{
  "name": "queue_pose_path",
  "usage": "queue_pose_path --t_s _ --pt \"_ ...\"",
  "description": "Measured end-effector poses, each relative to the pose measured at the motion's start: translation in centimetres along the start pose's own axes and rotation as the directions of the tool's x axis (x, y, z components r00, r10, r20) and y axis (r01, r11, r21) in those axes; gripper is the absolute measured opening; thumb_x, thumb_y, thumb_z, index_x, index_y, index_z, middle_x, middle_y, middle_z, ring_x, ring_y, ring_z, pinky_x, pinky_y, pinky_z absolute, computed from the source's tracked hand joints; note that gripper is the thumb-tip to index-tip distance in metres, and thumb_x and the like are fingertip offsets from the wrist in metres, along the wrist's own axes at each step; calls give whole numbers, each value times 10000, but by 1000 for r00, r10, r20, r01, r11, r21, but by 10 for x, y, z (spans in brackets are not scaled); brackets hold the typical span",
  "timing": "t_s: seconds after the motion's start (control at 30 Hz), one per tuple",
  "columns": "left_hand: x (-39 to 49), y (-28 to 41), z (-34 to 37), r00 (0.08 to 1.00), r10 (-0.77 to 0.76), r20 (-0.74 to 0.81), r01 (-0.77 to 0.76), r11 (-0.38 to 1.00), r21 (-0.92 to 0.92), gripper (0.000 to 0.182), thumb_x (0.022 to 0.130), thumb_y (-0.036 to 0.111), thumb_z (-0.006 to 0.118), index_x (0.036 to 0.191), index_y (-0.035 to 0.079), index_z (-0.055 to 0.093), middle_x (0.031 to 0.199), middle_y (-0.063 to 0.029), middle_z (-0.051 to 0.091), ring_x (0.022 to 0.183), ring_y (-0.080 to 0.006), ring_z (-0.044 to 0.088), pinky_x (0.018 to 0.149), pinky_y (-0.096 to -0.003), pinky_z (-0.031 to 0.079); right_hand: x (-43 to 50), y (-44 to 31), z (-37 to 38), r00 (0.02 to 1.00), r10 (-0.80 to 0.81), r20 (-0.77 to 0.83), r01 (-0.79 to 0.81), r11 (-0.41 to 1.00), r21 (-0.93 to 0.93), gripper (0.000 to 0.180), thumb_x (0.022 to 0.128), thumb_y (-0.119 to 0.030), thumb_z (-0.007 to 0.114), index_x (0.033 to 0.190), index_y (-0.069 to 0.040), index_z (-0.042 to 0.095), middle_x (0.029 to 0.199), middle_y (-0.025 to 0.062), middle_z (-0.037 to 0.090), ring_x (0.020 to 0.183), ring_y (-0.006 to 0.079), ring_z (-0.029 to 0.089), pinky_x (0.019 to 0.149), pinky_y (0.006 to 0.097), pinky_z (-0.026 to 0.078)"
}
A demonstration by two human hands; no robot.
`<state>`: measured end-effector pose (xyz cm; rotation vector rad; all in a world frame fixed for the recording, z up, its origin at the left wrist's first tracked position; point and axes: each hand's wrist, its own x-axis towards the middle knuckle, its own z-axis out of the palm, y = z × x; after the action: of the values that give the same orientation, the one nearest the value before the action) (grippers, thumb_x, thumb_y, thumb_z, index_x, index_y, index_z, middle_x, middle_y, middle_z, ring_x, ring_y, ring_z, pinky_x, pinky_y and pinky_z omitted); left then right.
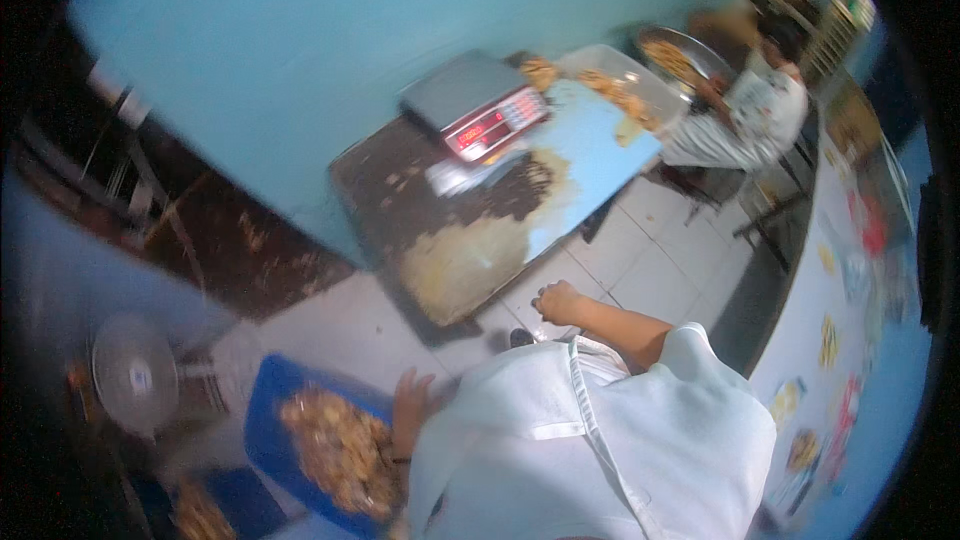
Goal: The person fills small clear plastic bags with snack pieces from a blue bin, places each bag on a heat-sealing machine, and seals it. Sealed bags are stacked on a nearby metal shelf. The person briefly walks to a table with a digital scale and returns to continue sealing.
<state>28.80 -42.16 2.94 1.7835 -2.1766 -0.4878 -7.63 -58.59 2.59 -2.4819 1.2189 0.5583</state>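
Observation:
My left hand (411, 401) hangs beside a blue plastic bin (264, 405), fingers apart and holding nothing that I can see. Inside the bin lie clear plastic bags of golden-brown food pieces (337, 450). My right hand (559, 304) is above the tiled floor by the table's near edge, with its fingers curled; blur hides whether anything is in them. A worn blue table (592, 142) stands before me. It bears a digital scale (480, 105) with a lit red display, and clear plastic bags (465, 174) lie against the scale's front.
A co-worker (765, 112) sits beyond the table near a large metal bowl (697, 52) of food. A translucent plastic tub (611, 64) is at the table's far end. At left are a fan (135, 375) and a second blue bin (244, 502). A long white counter (795, 315) runs along the right.

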Motion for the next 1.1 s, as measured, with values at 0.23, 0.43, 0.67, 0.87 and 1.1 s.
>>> queue_pose_path --t_s 0.23,0.43,0.67,0.87,1.1 --pt "190 60 3 903 328 278 -298 943 -145 491 782 230 771 1236 119 620 1427 -235 441 1275 -422 464 1042 -449 418 -84 121 103 804 583 119 -571 700 429 309 793 -278 733 1024 -75 715 1064 173 698 1038 340 660 846 467 531" --pt "306 96 24 704 486 518 -459 868 -191 481 802 184 715 1265 112 607 1466 -248 392 1335 -422 410 1071 -448 395 -170 93 215 502 662 557 -830 188 525 345 831 -273 644 1117 -87 701 1165 179 675 1065 368 644 893 469 521" --pt "386 178 65 501 634 589 -623 736 -264 464 797 157 700 1251 128 610 1460 -254 408 1323 -412 431 1076 -439 393 -215 -2 272 405 454 794 -835 -170 523 333 826 -273 645 1091 -83 715 1154 182 677 1070 366 641 906 462 514" --pt "469 303 154 398 457 795 -280 886 -369 469 827 193 706 1281 127 610 1493 -182 403 1363 -352 409 1109 -406 361 -221 71 295 420 440 794 -787 -260 560 323 822 -272 645 1068 -80 727 1145 185 679 1075 364 639 917 456 507" --pt "539 494 175 -17 546 838 -66 835 -546 466 869 169 671 1306 31 583 1294 -142 621 1216 -248 569 1021 -346 435 -275 315 253 269 844 463 -580 -242 778 436 901 -331 581 1240 -62 632 1252 170 630 1125 358 605 979 433 466"
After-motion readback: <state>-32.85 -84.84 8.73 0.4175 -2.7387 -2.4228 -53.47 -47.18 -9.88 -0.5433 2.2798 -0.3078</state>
